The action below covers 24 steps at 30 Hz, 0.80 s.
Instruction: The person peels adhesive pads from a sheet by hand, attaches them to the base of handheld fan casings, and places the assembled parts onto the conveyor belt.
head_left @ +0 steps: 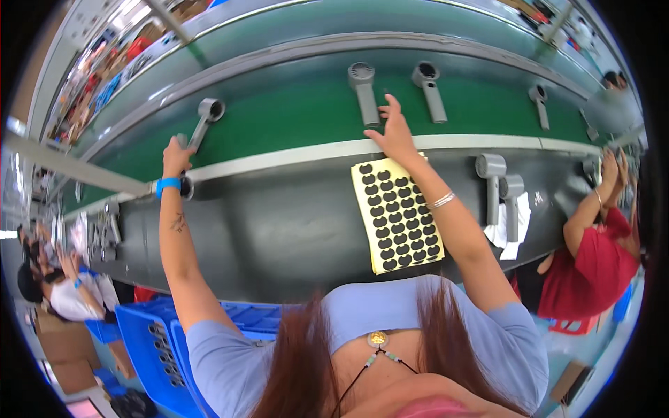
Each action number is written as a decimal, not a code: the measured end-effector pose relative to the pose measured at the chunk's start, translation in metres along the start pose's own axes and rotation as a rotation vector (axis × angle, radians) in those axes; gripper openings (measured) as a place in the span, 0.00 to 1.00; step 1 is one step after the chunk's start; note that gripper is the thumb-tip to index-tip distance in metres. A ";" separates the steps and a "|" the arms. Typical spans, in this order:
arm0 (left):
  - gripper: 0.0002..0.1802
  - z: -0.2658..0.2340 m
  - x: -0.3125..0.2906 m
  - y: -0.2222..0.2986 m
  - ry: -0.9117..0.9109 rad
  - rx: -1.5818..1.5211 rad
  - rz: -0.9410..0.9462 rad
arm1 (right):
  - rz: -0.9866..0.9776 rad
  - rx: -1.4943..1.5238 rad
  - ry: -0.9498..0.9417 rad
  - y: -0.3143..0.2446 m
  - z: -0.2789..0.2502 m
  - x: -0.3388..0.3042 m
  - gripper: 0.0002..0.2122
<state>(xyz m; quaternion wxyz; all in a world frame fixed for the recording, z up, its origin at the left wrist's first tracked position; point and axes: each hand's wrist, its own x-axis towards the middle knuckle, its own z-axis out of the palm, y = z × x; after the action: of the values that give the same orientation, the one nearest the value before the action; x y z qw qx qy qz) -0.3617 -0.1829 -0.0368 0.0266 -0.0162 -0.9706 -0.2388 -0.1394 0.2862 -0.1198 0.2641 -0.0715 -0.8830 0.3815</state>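
My left hand (175, 157) is closed around a grey handheld fan, at the near edge of the green conveyor belt. Its round head (187, 187) shows below my wrist strap, and the hand covers most of its handle. Just past those fingers another grey fan (210, 110) lies on the belt. My right hand (396, 134) reaches over the belt with fingers apart and nothing in them. Close to its fingertips lies a fan with a slotted head (362, 72); to its right is one with a dark round opening (433, 101). Under my right forearm is a yellow sheet of black stickers (380, 233).
Two more fans (492, 167) rest on white paper (514, 244) on the dark worktable (279, 223). A further fan (540, 108) lies along the belt (279, 129). A metal post (83, 167) crosses at left. Blue crates (143, 348) stand below; co-workers sit at both sides.
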 end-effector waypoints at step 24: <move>0.20 0.016 0.010 -0.008 -0.112 -0.094 -0.066 | 0.169 0.086 0.037 -0.016 0.039 0.047 0.48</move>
<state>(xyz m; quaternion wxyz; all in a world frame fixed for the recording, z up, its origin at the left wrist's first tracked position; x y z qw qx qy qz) -0.3730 -0.1823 -0.0539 -0.0364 0.0013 -0.9583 -0.2834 -0.1984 0.2659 -0.1114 0.2498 -0.1414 -0.8515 0.4387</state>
